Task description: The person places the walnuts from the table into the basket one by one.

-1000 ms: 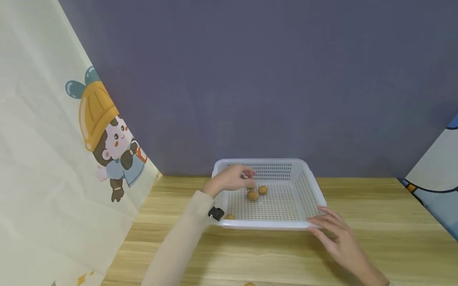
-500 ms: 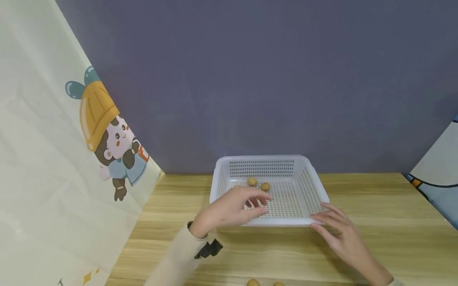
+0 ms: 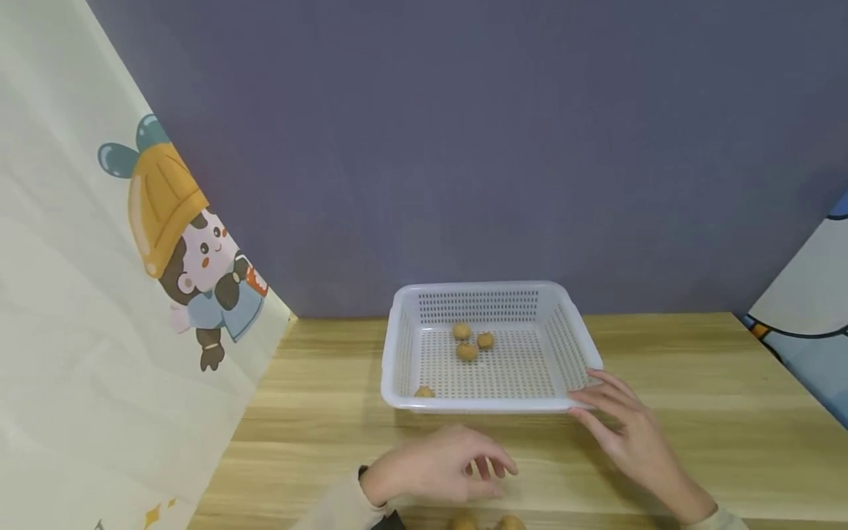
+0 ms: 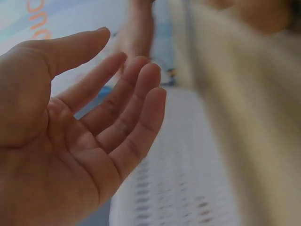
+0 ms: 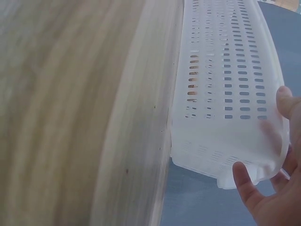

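Note:
A white plastic basket (image 3: 490, 405) with slotted walls sits on the wooden table. Three small round tan-brown things that look like walnuts (image 3: 467, 352) lie together inside it, and another (image 3: 425, 392) is at its front left corner. My left hand (image 3: 450, 464) is over the table in front of the basket; in the left wrist view its fingers (image 4: 148, 110) are loosely bent with nothing between them. At the basket's front right corner, my right hand (image 3: 626, 434) holds the rim. More walnut-like things (image 3: 511, 523) show at the bottom edge, below the left hand.
A dark grey-blue wall (image 3: 424, 147) rises directly behind the basket at the back of the table (image 3: 695, 383). Pale sheeting with a cartoon figure (image 3: 218, 280) bounds the left side, and a printed panel (image 3: 801, 316) stands at the right.
My left hand has drawn back out of the basket toward the table's near side. The right hand has stayed at the corner. The walnut-like things near me have come further into view.

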A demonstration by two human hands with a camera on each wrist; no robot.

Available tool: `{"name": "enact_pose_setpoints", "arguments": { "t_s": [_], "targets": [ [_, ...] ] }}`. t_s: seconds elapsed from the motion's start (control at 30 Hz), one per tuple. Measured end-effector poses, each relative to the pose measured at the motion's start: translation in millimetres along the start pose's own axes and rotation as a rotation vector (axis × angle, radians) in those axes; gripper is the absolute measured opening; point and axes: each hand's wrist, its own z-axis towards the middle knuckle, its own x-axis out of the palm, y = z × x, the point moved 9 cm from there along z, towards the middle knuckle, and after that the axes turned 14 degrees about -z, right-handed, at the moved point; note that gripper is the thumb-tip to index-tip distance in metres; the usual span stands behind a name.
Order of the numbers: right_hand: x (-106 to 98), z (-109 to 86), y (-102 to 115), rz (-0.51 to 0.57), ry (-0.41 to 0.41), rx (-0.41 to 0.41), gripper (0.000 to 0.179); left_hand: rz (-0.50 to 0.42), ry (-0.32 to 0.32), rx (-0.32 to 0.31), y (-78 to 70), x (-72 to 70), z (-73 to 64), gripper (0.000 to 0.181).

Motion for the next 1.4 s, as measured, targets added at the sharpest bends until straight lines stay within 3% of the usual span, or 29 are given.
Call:
{"name": "enact_pose_setpoints", "arguments": {
  "t_s": [0.07, 0.17, 0.3, 0.53, 0.7, 0.93, 1.23, 1.4],
  "targets": [
    [0, 2.0, 0, 0.003, 0.000, -0.001, 0.042, 0.055, 0.016, -0.007, 4.2, 14.7, -0.2, 0.028],
    [-1, 3.3, 0, 0.014, -0.003, -0.006, 0.043, 0.067, 0.048, -0.055, 11.2, 34.9, 1.0, 0.031],
    [-2, 1.0, 0, 0.007, 0.007, -0.001, 0.042, 0.096, 0.100, -0.072, 18.3, 56.4, 5.2, 0.033],
    [-1, -6.3, -1, -0.001, 0.017, 0.034, 0.044, 0.179, 0.154, 0.023, 17.8, 77.5, 10.8, 0.028],
    [-2, -9.7, -1, -0.005, 0.021, 0.044, 0.044, 0.220, 0.180, 0.034, 17.0, 84.1, 12.3, 0.024],
    [-1, -7.3, 0, -0.012, 0.024, 0.037, 0.044, 0.168, 0.206, 0.015, 17.7, 88.9, 14.0, 0.021],
    [-1, -1.8, 1, 0.012, -0.016, -0.002, 0.046, 0.071, 0.168, -0.033, 17.0, 74.8, 14.4, 0.025],
    [-1, 1.6, 2, 0.006, -0.012, 0.003, 0.046, 0.014, 0.126, -0.047, 10.6, 59.2, 12.4, 0.028]
  ]
}}
